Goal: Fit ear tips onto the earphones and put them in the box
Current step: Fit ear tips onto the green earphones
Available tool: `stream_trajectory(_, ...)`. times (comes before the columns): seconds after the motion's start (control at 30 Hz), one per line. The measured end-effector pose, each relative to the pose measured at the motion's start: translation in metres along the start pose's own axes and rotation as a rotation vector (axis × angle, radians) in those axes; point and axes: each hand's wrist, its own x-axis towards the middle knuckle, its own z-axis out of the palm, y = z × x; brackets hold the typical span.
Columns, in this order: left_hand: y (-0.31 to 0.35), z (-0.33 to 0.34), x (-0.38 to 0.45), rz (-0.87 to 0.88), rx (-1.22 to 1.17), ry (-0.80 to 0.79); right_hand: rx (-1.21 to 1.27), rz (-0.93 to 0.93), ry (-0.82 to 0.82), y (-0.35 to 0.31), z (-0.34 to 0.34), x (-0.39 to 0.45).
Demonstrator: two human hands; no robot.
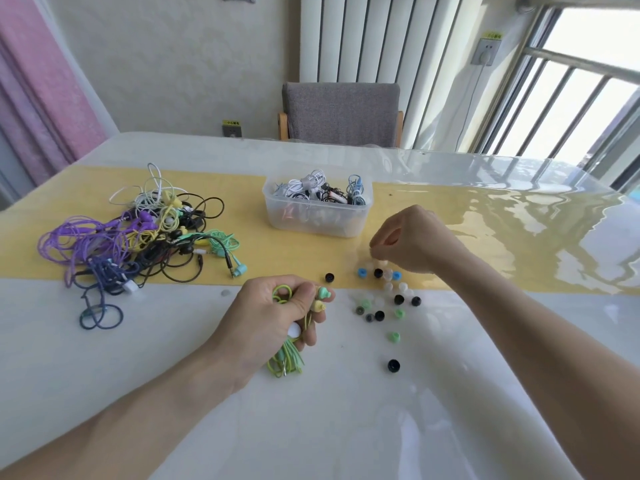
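Left hand (277,313) is curled tight round a bundled green earphone set (287,355), cord coiled in the palm, likely to keep it from tangling. Both earbuds (322,297) poke out past the fingertips toward 3 o'clock, stems bare and exposed, probably so a tip can be pushed straight on.

Right hand (412,240) hovers over the far end of the loose ear tips (384,296), thumb and forefinger pinched together. Something pale and translucent seems to sit in the pinch; too small to confirm.

Tips lie scattered just at 3 o'clock of the left hand: short reach.

Box (317,211) at 12 o'clock holds coiled, finished sets. Unprocessed earphone pile (138,233) at 10 o'clock, well apart from the box, so no mixing.
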Motion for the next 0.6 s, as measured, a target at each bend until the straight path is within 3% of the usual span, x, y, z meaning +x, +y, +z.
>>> stream_trajectory(0.1, 0.0, 0.0, -0.001, 0.018, -0.015, 0.001, 0.156, -0.12, 0.339, 0.0, -0.001, -0.013)
stream_trajectory(0.17, 0.001, 0.0, -0.003, 0.053, -0.008, 0.001, 0.308, -0.235, 0.461, -0.007, -0.003, -0.031)
stream_trajectory(0.3, 0.004, -0.001, -0.005, 0.154, 0.006, 0.042, 0.871, -0.197, 0.18, -0.026, 0.001, -0.077)
stream_trajectory(0.37, 0.006, -0.001, -0.005, 0.195, 0.0, 0.08, 1.034, -0.153, 0.041, -0.029, 0.012, -0.091)
stream_trajectory(0.6, 0.009, 0.002, -0.002, 0.206, -0.029, 0.128, 1.011, -0.159, -0.122, -0.026, 0.041, -0.098)
